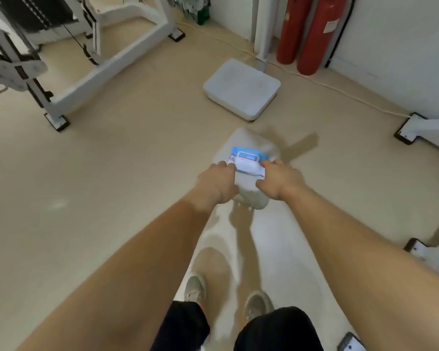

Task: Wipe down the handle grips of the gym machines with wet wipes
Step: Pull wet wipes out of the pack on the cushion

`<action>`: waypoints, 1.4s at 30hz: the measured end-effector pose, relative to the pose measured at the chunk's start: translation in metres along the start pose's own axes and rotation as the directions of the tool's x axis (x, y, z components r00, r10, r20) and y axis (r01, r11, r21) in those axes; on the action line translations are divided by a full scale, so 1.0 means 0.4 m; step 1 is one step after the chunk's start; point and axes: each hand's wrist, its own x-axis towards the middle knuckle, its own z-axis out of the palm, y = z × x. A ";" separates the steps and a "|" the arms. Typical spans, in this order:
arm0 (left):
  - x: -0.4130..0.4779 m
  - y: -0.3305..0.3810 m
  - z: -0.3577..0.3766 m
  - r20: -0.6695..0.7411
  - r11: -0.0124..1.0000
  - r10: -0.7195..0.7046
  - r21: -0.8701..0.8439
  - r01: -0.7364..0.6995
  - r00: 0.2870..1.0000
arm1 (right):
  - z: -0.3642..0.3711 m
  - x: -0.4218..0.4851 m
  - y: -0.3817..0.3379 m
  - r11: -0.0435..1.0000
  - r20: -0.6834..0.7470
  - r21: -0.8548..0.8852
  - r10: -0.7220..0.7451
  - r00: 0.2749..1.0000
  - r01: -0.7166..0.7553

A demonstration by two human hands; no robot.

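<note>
So my left hand [217,184] is pinching the left end of the wet wipes pack [246,158] and my right hand [280,179] is curled round the right end, with the pack held out in front of me, above a pale white thing [251,196] that's too blurry for me to name. The pack looks like a soft plastic pouch, so I'd guess it's light, squishy and a bit slick. Gripping it by the ends seems fine, and the flap on top looks like the spot to peel for a wipe. A wipe itself should be limp and damp, so I'd bunch it in the palm. Room-wise, there's a smooth beige floor [112,173], a white machine frame [127,46] far left, a flat white platform [241,89] on the floor just beyond my hands, two red fire extinguishers [312,34] against the far wall, and another machine foot [407,130] off to the right.
</note>
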 end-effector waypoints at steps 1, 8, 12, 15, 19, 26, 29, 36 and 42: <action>0.080 -0.013 0.054 -0.028 1.000 0.013 0.008 -0.013 1.000 | 0.054 0.074 0.019 1.000 -0.002 0.006 0.006 1.000 -0.006; 0.622 -0.089 0.341 -0.214 0.974 0.223 0.077 -0.211 0.951 | 0.379 0.533 0.145 0.991 -0.160 0.131 0.041 0.986 -0.020; 0.795 -0.118 0.445 -0.276 0.950 0.311 0.052 -0.309 0.910 | 0.497 0.660 0.184 0.989 -0.356 0.149 0.034 0.934 0.021; 0.853 -0.147 0.475 -0.365 0.921 0.358 -0.013 -0.389 0.859 | 0.557 0.693 0.202 0.965 -0.529 0.240 0.034 0.848 0.111; 0.872 -0.184 0.461 -0.398 0.874 0.451 0.015 -0.486 0.799 | 0.600 0.710 0.222 0.894 -0.609 0.394 0.078 0.789 0.216; 0.856 -0.159 0.416 -0.431 0.910 0.358 -0.038 -0.413 0.828 | 0.618 0.719 0.217 0.785 -0.560 0.579 0.189 0.807 0.219; 0.897 -0.129 0.394 -0.547 0.935 0.230 -0.105 -0.338 0.805 | 0.625 0.715 0.215 0.783 -0.580 0.575 0.183 0.794 0.239; 0.929 -0.105 0.452 -0.695 0.950 0.012 -0.217 -0.226 0.719 | 0.603 0.710 0.217 0.857 -0.593 0.448 0.074 0.802 0.252; 0.860 -0.161 0.524 -0.630 0.866 0.259 -0.184 -0.465 0.732 | 0.582 0.710 0.220 0.849 -0.578 0.466 0.080 0.812 0.248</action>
